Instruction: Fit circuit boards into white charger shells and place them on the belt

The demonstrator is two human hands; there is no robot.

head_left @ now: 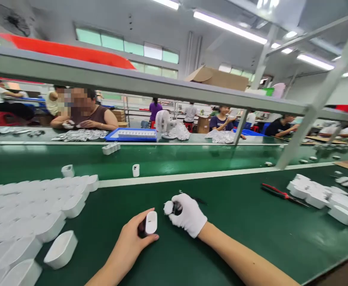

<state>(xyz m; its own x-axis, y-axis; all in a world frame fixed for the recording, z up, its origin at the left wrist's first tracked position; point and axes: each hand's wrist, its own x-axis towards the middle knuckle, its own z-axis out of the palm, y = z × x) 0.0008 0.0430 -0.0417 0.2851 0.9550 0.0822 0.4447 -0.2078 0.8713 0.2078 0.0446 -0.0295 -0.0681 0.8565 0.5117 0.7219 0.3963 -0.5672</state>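
Observation:
My left hand [129,238], bare, grips a small white oval plastic housing [151,223] between thumb and fingers, its hollow end facing me. The side towards my palm looks dark. To its right, my right hand [188,214] wears a white glove and is closed on a small part with a round white face [168,207] and a dark body; its kind I cannot make out. The two parts are apart, just above the green bench [221,238]. A thin dark item [200,200] lies behind the glove, partly hidden.
Rows of white oval housings [51,224] fill the left side, with one loose housing [61,250] in front. Red-handled pliers [277,194] and more white housings [317,194] lie right. A conveyor [174,157] runs behind, carrying a few parts. An overhead shelf [150,85] crosses above; people sit beyond.

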